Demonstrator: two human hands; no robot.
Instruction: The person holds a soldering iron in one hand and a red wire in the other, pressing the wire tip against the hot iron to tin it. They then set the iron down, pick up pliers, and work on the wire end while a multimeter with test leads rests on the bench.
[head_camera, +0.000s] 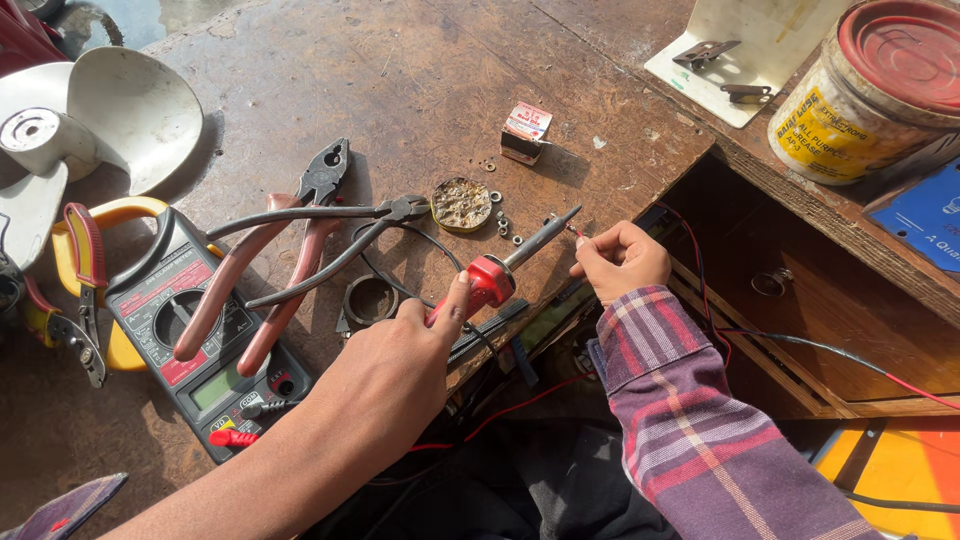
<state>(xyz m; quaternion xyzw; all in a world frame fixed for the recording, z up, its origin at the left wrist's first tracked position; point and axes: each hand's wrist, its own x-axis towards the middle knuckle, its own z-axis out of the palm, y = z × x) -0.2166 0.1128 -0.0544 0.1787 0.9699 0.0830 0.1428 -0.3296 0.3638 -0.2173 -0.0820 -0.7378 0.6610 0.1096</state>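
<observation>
My left hand grips the red handle of a soldering iron, whose dark metal tip points up and right. My right hand pinches a thin red wire right at the iron's tip, over the edge of the worn wooden bench. A small round tin of crusted flux or solder paste lies just left of the tip, with a few small nuts and washers beside it.
Pliers with reddish handles and long-nose pliers rest across a clamp multimeter. A white fan blade lies far left. A small box, a grease tin and a white bracket stand at the back right. Red and black wires trail into an open wooden compartment.
</observation>
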